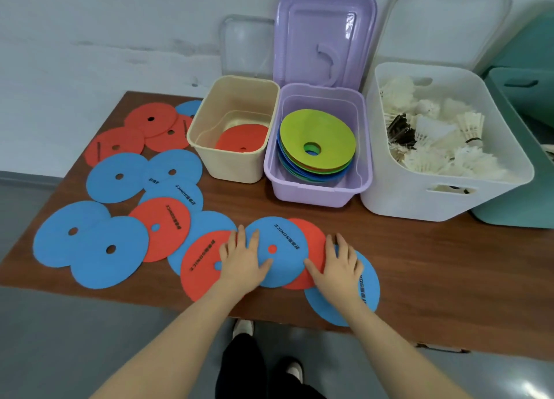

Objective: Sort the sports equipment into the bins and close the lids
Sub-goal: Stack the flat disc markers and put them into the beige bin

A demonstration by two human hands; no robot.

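Several flat blue and red discs with centre holes lie spread over the brown table (419,278). My left hand (242,256) rests flat where a red disc (199,268) meets a blue disc (281,242). My right hand (338,263) lies flat across a red disc (313,239) and a blue disc (359,296) at the table's front edge. A beige bin (227,164) holds one red disc (242,140). The purple bin (311,191) holds a stack of cones with a green one (317,135) on top. The white bin (419,200) is full of shuttlecocks (434,137).
The purple lid (326,36) stands open against the wall. A clear lid (248,45) and a white lid (443,24) lean behind the bins. Teal bins (524,99) stand at the far right. More discs (117,176) cover the table's left half.
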